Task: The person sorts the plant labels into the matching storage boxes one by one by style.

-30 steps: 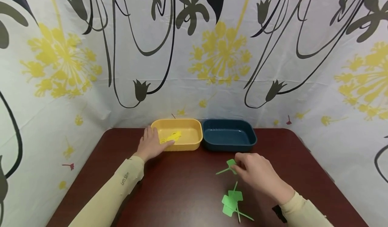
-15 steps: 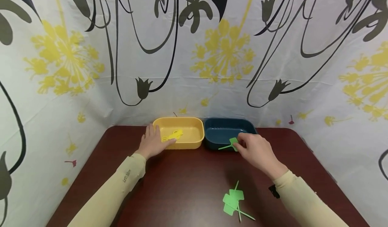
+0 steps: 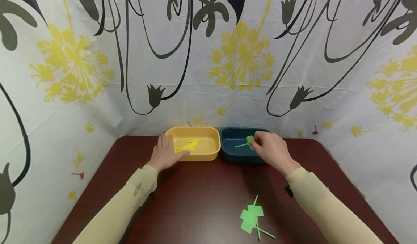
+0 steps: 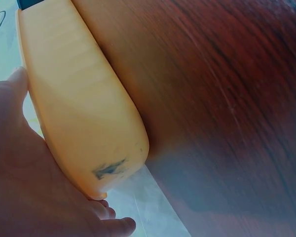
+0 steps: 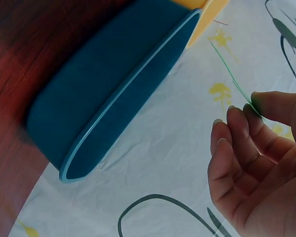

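Observation:
Between thumb and fingertips, my right hand (image 3: 273, 149) pinches a green T-shaped plant label (image 3: 249, 139), its flat head by the fingers and its thin stem pointing left. The label overlaps the dark blue bin (image 3: 239, 158) in the head view; the right wrist view has the label (image 5: 234, 81) edge-on, above the rim. My left hand (image 3: 165, 152) rests with spread fingers on the left end of the yellow bin (image 3: 203, 157); its thumb lies over the front rim. Inside that bin is a small heap of yellow pieces (image 3: 190, 145).
Several more green plant labels (image 3: 251, 218) lie in a crossed pile on the dark red-brown table (image 3: 195, 204), nearer the front. Both bins stand side by side at the back edge, close to the patterned cloth (image 3: 182, 70), which also runs along both sides.
My right hand has carried the green plant label from over the table, forward and up to above the blue bin. The left hand has stayed on the yellow bin.

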Tool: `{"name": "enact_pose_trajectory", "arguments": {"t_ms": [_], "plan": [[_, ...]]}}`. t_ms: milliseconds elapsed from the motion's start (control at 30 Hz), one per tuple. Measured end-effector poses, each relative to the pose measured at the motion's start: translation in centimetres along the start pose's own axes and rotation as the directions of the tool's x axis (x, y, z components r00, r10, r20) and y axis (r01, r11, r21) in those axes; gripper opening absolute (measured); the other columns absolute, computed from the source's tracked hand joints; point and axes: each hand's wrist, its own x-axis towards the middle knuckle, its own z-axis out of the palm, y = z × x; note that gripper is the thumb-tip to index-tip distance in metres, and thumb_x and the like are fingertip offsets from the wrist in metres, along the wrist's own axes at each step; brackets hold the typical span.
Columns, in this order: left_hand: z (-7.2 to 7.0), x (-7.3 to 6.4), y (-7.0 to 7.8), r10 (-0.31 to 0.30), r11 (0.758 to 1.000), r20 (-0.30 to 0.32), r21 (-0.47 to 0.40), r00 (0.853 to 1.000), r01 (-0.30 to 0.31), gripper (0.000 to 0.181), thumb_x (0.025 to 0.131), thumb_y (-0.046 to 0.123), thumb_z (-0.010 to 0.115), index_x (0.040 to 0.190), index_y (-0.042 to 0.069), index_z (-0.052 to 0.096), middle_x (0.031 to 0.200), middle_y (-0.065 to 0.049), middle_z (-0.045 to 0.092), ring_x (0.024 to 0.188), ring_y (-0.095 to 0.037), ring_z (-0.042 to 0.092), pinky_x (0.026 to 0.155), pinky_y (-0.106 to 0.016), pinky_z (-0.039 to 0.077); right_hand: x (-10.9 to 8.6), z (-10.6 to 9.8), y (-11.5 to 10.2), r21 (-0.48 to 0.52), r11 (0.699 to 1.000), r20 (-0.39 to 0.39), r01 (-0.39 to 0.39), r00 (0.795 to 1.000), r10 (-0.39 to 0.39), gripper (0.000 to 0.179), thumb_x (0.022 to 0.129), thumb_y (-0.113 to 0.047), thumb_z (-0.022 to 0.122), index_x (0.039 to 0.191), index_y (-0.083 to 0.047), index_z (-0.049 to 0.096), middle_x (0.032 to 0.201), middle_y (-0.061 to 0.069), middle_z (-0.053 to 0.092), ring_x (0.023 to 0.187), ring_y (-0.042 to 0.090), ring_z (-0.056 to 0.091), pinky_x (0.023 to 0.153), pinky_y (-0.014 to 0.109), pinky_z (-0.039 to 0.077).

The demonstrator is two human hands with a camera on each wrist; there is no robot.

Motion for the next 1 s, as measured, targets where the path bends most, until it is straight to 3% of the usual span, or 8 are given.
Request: {"name": "enact_pose_trajectory", "arguments": {"t_ms": [300, 633, 1000], "plan": [[-0.2, 0.0, -0.2, -0.002, 1.000, 0.001, -0.015, 1.000, 0.002, 0.125, 0.082, 0.085, 0.049, 0.160, -0.002, 0.006, 0.164, -0.028, -0.005, 0.151, -0.044, -0.003, 0.116, -0.064, 0.013, 2.9, 1.1, 1.0, 0.004, 0.999, 0.047, -0.053, 0.998, 0.053, 0.028, 0.096, -0.026, 0.070, 0.074, -0.016, 0.057, 0.060, 0.001, 0.050, 0.051, 0.019, 0.046, 0.047, 0.035, 0.035], [0.2, 0.2, -0.2, 0.014, 1.000, -0.006, -0.005, 1.000, -0.014, 0.127, 0.080, 0.088, 0.047, 0.160, -0.002, 0.006, 0.164, -0.027, -0.009, 0.150, -0.045, -0.003, 0.115, -0.065, 0.011, 4.5, 3.0, 2.8, 0.021, 0.990, 0.105, -0.137, 0.985, 0.134, 0.032, 0.097, -0.027, 0.068, 0.071, -0.014, 0.055, 0.060, 0.003, 0.048, 0.052, 0.021, 0.044, 0.046, 0.034, 0.032], [0.2, 0.1, -0.3, 0.004, 1.000, -0.012, -0.009, 1.000, -0.004, 0.128, 0.079, 0.088, 0.047, 0.160, -0.001, 0.005, 0.164, -0.027, -0.007, 0.151, -0.044, -0.002, 0.116, -0.064, 0.012, 5.5, 4.5, 5.3, 0.079, 0.977, 0.189, -0.199, 0.965, 0.182, 0.048, 0.097, -0.024, 0.069, 0.061, -0.016, 0.038, 0.056, -0.002, 0.023, 0.050, 0.016, 0.022, 0.048, 0.032, 0.020]]}}
